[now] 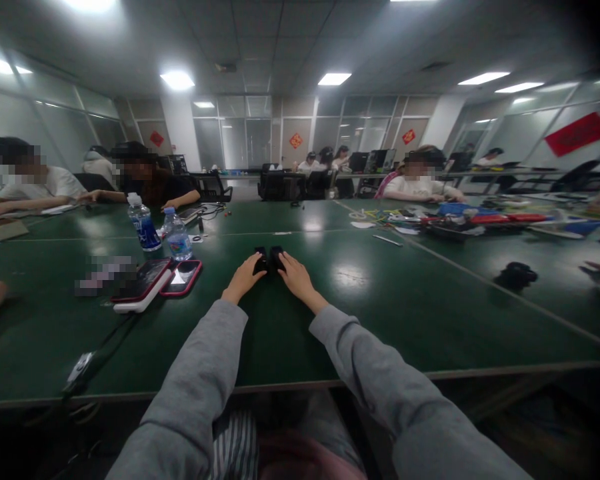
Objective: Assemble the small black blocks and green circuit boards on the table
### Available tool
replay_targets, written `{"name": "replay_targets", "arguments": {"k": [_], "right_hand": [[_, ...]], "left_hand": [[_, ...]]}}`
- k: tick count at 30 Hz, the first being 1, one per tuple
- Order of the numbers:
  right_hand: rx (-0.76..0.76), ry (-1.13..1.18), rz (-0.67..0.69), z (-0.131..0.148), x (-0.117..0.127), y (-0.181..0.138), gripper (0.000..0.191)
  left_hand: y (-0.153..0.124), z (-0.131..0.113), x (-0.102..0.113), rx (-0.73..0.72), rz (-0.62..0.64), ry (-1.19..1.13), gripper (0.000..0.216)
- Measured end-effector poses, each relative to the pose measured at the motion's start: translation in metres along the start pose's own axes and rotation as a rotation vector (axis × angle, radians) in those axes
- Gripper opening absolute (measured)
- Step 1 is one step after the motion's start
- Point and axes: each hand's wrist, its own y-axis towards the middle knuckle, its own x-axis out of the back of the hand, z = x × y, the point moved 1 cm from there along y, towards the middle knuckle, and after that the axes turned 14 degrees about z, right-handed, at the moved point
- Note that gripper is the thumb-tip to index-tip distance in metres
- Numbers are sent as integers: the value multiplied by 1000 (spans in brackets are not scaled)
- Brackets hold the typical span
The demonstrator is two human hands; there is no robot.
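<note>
Both of my arms, in grey sleeves, reach forward over the green table [290, 333]. My left hand [245, 277] is closed around the side of a small dark block-like object [261, 261]. Close beside it, my right hand [297, 277] grips a second small black object [277, 255], its fingers over the top and side. A narrow gap separates the two objects, which appear to rest on the tabletop. Their exact kind is too small and dark to make out, and the hands cover part of each.
Left of my hands stand two plastic bottles [179, 241], near a red-edged phone [181, 277] and a dark device on a white slab [140, 303]. Cables and tools [460, 220] are heaped at the right, with a black object [517, 275] nearer. Several people sit around.
</note>
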Motion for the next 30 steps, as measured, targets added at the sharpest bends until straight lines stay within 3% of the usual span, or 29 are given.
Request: {"name": "replay_targets", "arguments": {"k": [16, 24, 30], "right_hand": [[-32, -23, 5, 16, 0, 12, 46], [-10, -70, -88, 19, 3, 7, 50], [-27, -83, -69, 16, 2, 5, 48]], "left_hand": [[5, -14, -5, 108, 85, 213, 53], [2, -18, -12, 99, 75, 220, 59], [-4, -18, -16, 216, 51, 163, 70]]}}
